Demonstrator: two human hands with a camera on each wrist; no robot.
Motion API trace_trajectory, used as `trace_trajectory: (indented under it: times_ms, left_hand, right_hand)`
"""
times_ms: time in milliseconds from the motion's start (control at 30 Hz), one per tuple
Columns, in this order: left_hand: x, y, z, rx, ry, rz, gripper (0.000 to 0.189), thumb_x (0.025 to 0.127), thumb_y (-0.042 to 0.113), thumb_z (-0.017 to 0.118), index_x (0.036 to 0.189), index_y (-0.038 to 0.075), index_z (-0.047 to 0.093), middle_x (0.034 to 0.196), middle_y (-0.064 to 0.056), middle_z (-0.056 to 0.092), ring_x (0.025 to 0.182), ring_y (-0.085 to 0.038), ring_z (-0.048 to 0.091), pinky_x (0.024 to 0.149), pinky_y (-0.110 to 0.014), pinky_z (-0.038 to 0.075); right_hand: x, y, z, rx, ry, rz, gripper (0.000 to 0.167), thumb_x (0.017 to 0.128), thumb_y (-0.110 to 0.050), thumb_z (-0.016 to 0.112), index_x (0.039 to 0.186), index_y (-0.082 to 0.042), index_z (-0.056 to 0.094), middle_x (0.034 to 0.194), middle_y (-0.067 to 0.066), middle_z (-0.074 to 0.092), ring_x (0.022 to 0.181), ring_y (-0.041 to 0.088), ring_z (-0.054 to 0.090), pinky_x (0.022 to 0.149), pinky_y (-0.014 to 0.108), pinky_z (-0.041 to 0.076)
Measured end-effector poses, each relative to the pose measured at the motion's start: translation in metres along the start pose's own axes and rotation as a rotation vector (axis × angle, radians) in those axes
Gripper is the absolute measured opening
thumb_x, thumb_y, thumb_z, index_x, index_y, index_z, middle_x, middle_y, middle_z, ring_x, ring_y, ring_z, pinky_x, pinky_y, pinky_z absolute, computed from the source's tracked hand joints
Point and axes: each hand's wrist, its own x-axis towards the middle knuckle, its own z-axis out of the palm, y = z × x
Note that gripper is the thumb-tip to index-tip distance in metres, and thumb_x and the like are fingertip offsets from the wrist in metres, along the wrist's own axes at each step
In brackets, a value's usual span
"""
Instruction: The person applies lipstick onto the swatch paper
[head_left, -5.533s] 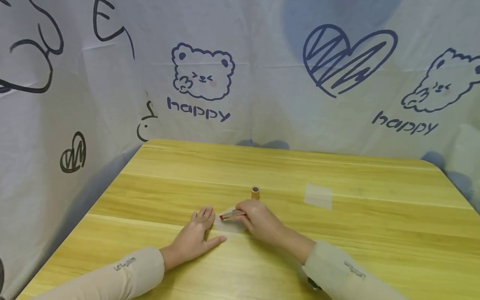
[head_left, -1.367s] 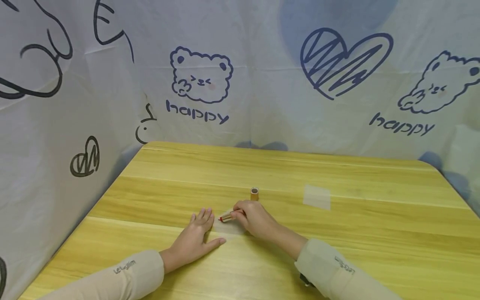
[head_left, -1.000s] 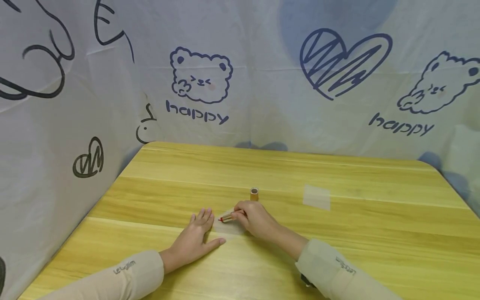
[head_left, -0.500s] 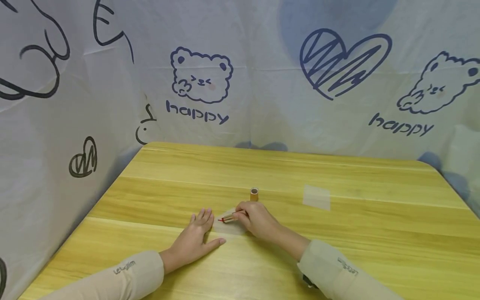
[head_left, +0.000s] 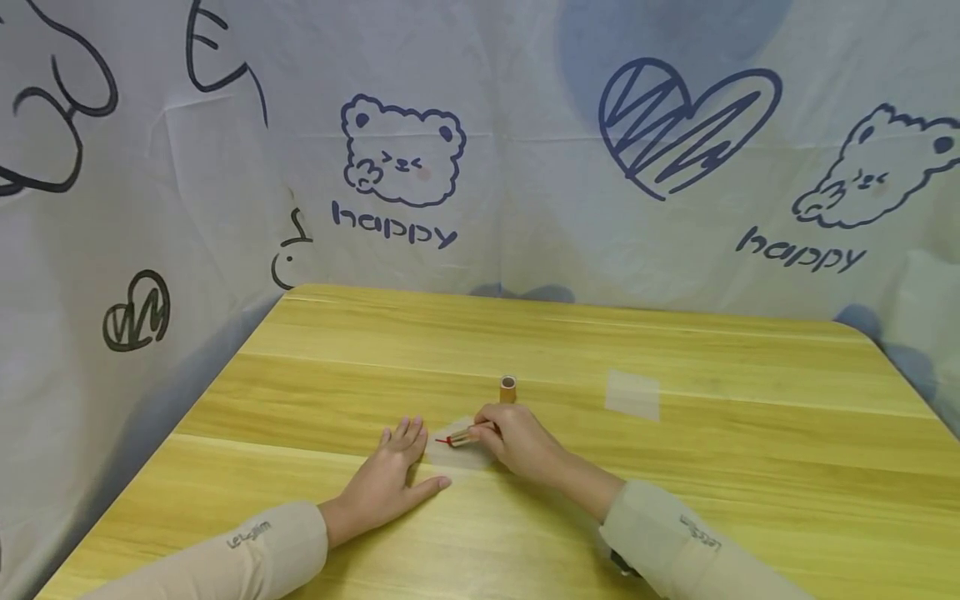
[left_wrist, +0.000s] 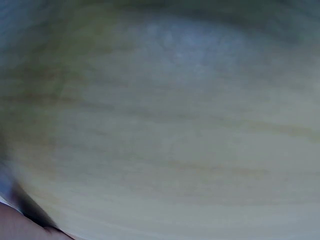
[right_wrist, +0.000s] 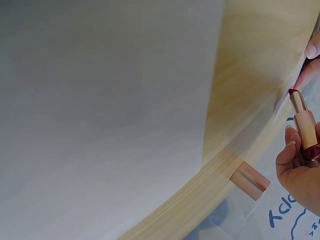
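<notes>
A lipstick (right_wrist: pixel 306 127) with a gold tube and red tip is pinched in my right hand (head_left: pixel 517 442), tilted so the tip points left. Its tip meets a thin, whitish square sheet (head_left: pixel 457 457) on the table, at the end of a short red line (head_left: pixel 442 440). My left hand (head_left: pixel 392 471) lies flat with fingers spread, fingertips at the sheet's left edge and thumb apart, pointing right. Just beyond my right hand stands the lipstick's gold cap (head_left: pixel 507 389), upright with its hollow end up. Part of the sheet is hidden under my right hand.
A second whitish square (head_left: pixel 633 395) lies flat on the wood-grain table (head_left: pixel 750 450), right of the cap. White cloth (head_left: pixel 525 167) with printed bears and hearts hangs behind the table and along its left side.
A red line has appeared on the sheet and lengthened as the lipstick tip slid slightly right in my right hand. My left hand and the cap have stayed in place.
</notes>
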Motion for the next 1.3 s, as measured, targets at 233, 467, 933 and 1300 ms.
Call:
trace_trajectory:
  times_ms: [233, 467, 933, 1300]
  left_hand:
    - [0.0004, -0.0003, 0.0001, -0.005, 0.005, 0.007, 0.078, 0.085, 0.046, 0.062, 0.129, -0.015, 0.043, 0.142, -0.031, 0.031, 0.134, -0.047, 0.025, 0.105, -0.064, 0.024]
    - [0.0006, -0.0007, 0.0003, 0.002, 0.005, 0.0, 0.077, 0.085, 0.046, 0.061, 0.129, -0.015, 0.043, 0.142, -0.03, 0.031, 0.134, -0.046, 0.025, 0.106, -0.063, 0.024]
    - [0.0007, 0.0, -0.0001, 0.015, 0.005, -0.001, 0.077, 0.085, 0.046, 0.062, 0.129, -0.015, 0.043, 0.142, -0.031, 0.031, 0.135, -0.046, 0.025, 0.106, -0.062, 0.024]
    - [0.0004, -0.001, 0.0015, 0.029, 0.003, -0.01, 0.076, 0.085, 0.045, 0.063, 0.129, -0.013, 0.043, 0.143, -0.029, 0.031, 0.135, -0.044, 0.025, 0.107, -0.061, 0.024]
  right_hand:
    - [-0.001, 0.0004, -0.0007, 0.005, 0.008, 0.012, 0.017, 0.091, -0.011, 0.058, 0.09, 0.004, 0.065, 0.068, 0.006, 0.059, 0.052, 0.001, 0.037, 0.045, 0.013, 0.033]
    - [-0.0029, 0.0033, -0.0011, -0.006, 0.014, -0.01, 0.017, 0.091, -0.012, 0.058, 0.09, 0.004, 0.064, 0.065, 0.003, 0.057, 0.051, -0.001, 0.036, 0.044, 0.011, 0.032]
    - [-0.0061, 0.0061, -0.0026, -0.002, 0.02, -0.006, 0.017, 0.092, -0.013, 0.057, 0.089, 0.002, 0.065, 0.068, 0.003, 0.058, 0.053, 0.0, 0.037, 0.046, 0.013, 0.035]
    - [-0.0093, 0.0077, -0.0042, 0.004, 0.022, -0.023, 0.017, 0.092, -0.012, 0.057, 0.088, 0.003, 0.065, 0.065, 0.002, 0.055, 0.052, -0.001, 0.035, 0.044, 0.012, 0.033]
